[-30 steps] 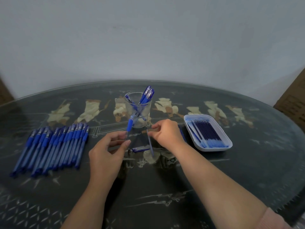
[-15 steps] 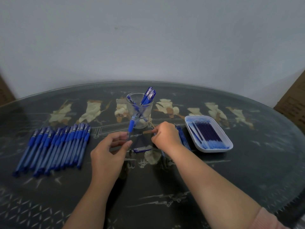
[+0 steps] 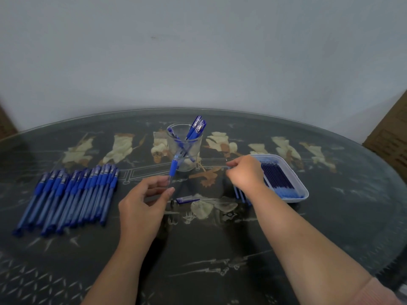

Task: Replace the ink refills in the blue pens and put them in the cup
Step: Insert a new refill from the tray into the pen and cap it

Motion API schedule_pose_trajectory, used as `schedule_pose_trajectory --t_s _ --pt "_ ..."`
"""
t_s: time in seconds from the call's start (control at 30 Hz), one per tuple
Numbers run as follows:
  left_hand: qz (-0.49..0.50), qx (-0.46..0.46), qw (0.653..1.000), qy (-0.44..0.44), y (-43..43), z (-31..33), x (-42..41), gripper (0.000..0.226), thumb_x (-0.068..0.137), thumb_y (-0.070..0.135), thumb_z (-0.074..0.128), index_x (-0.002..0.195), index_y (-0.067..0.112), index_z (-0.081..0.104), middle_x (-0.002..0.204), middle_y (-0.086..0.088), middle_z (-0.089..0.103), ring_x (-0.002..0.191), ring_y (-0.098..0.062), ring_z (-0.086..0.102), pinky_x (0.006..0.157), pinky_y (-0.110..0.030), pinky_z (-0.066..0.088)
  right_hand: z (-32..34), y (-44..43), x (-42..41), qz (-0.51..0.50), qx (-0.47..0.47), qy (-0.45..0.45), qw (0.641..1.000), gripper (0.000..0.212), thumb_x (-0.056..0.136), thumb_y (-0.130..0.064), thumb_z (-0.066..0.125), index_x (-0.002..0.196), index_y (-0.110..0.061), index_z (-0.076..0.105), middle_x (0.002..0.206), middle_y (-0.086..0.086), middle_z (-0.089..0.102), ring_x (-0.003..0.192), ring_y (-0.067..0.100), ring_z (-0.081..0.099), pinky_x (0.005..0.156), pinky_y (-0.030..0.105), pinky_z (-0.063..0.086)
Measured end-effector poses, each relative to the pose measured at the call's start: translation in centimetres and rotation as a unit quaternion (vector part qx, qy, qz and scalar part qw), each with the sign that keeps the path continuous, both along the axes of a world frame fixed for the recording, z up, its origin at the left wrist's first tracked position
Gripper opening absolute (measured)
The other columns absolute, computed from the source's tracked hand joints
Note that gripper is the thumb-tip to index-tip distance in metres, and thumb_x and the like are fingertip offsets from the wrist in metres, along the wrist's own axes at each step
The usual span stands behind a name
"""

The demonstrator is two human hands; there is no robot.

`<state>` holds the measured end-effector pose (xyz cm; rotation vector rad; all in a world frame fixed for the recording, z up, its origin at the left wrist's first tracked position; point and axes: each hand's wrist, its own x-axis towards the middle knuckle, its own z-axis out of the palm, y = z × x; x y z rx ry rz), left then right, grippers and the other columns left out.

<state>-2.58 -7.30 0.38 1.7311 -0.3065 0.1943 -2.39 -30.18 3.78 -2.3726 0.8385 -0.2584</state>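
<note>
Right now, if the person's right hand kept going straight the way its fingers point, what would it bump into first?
Probably the clear cup holding blue pens. The right hand points left and slightly up, away from the white tray, toward the cup's base; depth is hard to judge.

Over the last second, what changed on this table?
The right hand moved rightward from beside the left hand to the refill tray; whether it pinches a refill is unclear. The left hand kept gripping the pen barrel; cup and pen row stayed.
</note>
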Motion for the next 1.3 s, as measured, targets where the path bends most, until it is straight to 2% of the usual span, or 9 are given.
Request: schedule_pose_trajectory --t_s 0.13,0.27,0.47,0.53,0.73,0.87,1.3 --pt "-0.001 0.0 1.0 -0.004 0.0 0.1 -0.1 0.031 0.077 0.008 0.077 0.096 0.031 0.068 0.093 0.011 0.071 0.088 0.002 0.066 0.073 -0.013 0.052 -0.2 -0.5 -0.4 0.003 -0.017 0.022 1.0 0.034 0.09 -0.005 0.059 0.12 -0.019 0.069 0.113 0.006 0.071 0.097 0.025 0.066 0.068 0.027 0.045" --pt "-0.003 0.002 1.0 0.0 -0.1 0.1 -0.1 0.031 0.077 0.009 0.077 0.096 0.032 0.068 0.094 0.012 0.07 0.089 0.002 0.066 0.077 -0.016 0.05 -0.8 -0.1 -0.4 0.009 -0.072 0.052 0.996 0.029 0.089 -0.005 0.059 0.114 -0.013 0.07 0.103 0.008 0.071 0.085 0.026 0.064 0.063 0.028 0.047" --pt "-0.004 0.002 1.0 -0.003 -0.1 0.1 -0.1 0.032 0.077 0.009 0.077 0.096 0.034 0.067 0.094 0.011 0.07 0.089 0.001 0.066 0.075 -0.018 0.053 -0.9 0.6 -0.4 0.004 -0.123 0.055 0.991 0.031 0.091 -0.004 0.06 0.12 -0.01 0.066 0.111 0.012 0.069 0.097 0.028 0.065 0.073 0.031 0.052" --pt "-0.004 0.002 1.0 -0.003 0.0 0.1 -0.1 0.032 0.077 0.009 0.077 0.095 0.034 0.067 0.093 0.012 0.07 0.088 0.002 0.066 0.074 -0.015 0.053 -0.9 0.6 -0.5 0.004 -0.125 0.053 0.991 0.03 0.09 -0.003 0.06 0.119 -0.009 0.067 0.111 0.012 0.069 0.099 0.029 0.065 0.075 0.032 0.052" --pt "-0.003 0.001 1.0 0.004 -0.1 0.1 -0.1 0.032 0.077 0.008 0.077 0.094 0.034 0.067 0.093 0.012 0.07 0.088 0.004 0.066 0.073 -0.006 0.049 -0.9 0.5 -0.6 0.007 -0.127 0.053 0.99 0.023 0.089 -0.001 0.058 0.109 -0.006 0.068 0.101 0.014 0.069 0.093 0.032 0.065 0.064 0.031 0.045" --pt "-0.004 0.002 1.0 0.007 -0.1 0.1 -0.1 0.031 0.077 0.009 0.077 0.095 0.033 0.068 0.094 0.012 0.07 0.089 0.003 0.066 0.073 -0.012 0.051 -0.8 0.7 -0.7 0.004 -0.13 0.046 0.99 0.029 0.091 -0.003 0.059 0.119 -0.008 0.066 0.109 0.014 0.069 0.097 0.03 0.065 0.068 0.03 0.046" --pt "-0.002 -0.003 1.0 0.006 -0.1 0.1 -0.1 0.033 0.077 0.008 0.077 0.096 0.033 0.068 0.094 0.011 0.071 0.089 0.0 0.067 0.078 -0.018 0.051 -0.6 0.4 -0.9 0.014 -0.108 0.021 0.994 0.027 0.091 -0.004 0.056 0.116 -0.008 0.067 0.109 0.012 0.069 0.096 0.029 0.064 0.072 0.032 0.051"
